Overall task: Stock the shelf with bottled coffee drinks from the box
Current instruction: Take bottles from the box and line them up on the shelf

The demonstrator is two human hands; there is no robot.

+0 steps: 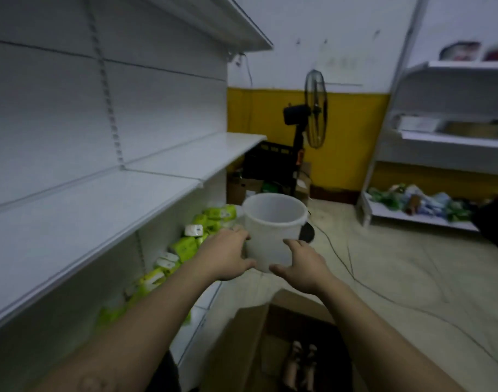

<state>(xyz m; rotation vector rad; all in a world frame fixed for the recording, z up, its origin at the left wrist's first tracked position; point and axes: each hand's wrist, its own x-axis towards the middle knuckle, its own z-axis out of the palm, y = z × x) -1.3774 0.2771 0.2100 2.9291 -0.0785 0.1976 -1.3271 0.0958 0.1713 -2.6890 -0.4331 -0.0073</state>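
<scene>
Both hands are on a white bucket [273, 230] that stands on the floor just past the open box [242, 335]; the left hand [228, 254] cups its left wall and the right hand [301, 267] its near right side, fingers spread against the plastic. Each grip is wide and pressed to the bucket from opposite sides, a hold that suits lifting or sliding a light, empty tub, likely to clear room in front of the shelf [86, 222]. That shelf, white and bare at waist level, runs along the left, so the stock has an open landing place within easy reach. Bottles [300, 363] show at the bottom of the box, two brown necks standing upright as far as the blur allows; they sit right below the arms, close to the person so each can be raised straight to the shelf. Green packs [185, 246] lie on the lower tier, beside the bucket. No bottle is on the shelf yet, so the stocking seems barely begun
</scene>
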